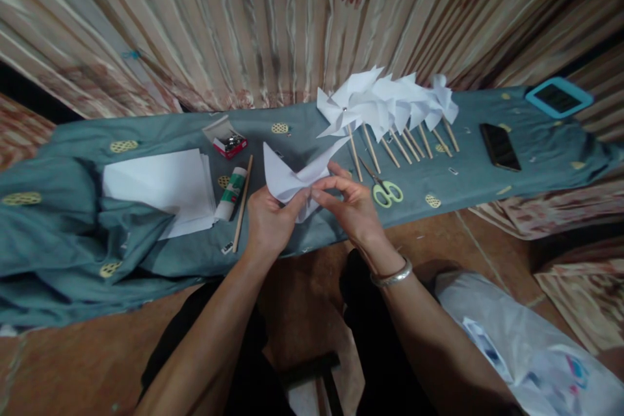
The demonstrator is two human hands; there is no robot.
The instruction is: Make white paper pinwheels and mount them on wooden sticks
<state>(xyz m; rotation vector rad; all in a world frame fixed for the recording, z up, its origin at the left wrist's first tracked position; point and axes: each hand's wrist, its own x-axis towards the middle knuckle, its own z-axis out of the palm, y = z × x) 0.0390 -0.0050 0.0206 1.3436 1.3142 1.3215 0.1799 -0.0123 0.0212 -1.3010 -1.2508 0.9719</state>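
Observation:
Between my two hands is a white paper pinwheel (287, 182), its corners curled up and in, held just over the table's front edge. My left hand (271, 216) is closed on its left side, the thumb pressing near the middle. Thumb and fingers of my right hand (348, 203) pinch its right side close to the left thumb. The underside of the paper and some fingertips are hidden. To the left lie a wooden stick (242, 205) and a green and white glue stick (231, 194). Green-handled scissors (387, 192) rest to the right.
Finished paper pinwheels on sticks (385, 104) lie in a row at the back right. A stack of white paper (156, 185) and an open red box of pins (229, 143) are on the left. Farther right are a phone (500, 146) and a blue-framed tablet (559, 97). A plastic bag (487, 312) sits below.

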